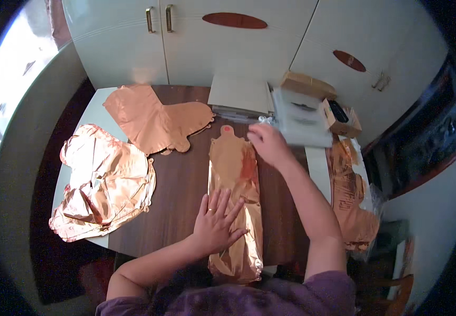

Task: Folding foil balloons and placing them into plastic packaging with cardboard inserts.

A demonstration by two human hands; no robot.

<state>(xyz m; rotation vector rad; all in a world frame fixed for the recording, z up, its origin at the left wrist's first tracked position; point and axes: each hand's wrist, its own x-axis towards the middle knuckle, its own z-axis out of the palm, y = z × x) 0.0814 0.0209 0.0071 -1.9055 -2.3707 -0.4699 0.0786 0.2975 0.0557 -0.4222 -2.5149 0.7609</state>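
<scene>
A long, flat rose-gold foil balloon [233, 168] lies lengthwise in front of me, with a rounded tab and a red dot at its far end. My left hand [218, 224] rests on its middle, fingers spread and palm down, a ring on one finger. By the balloon's far right corner is my right hand [268, 143], its fingers curled together. What those fingers hold, if anything, I cannot make out. Just beyond them lies a small shiny silvery piece [265, 120].
At the left lie a flat foil balloon [157, 121] and a crumpled shiny pile of foil [101, 179]. Folded foil balloons [352, 205] lie at the right. Behind are a white stack [240, 95], clear plastic bags [304, 121] and a small cardboard box [341, 118] on the brown table [178, 210].
</scene>
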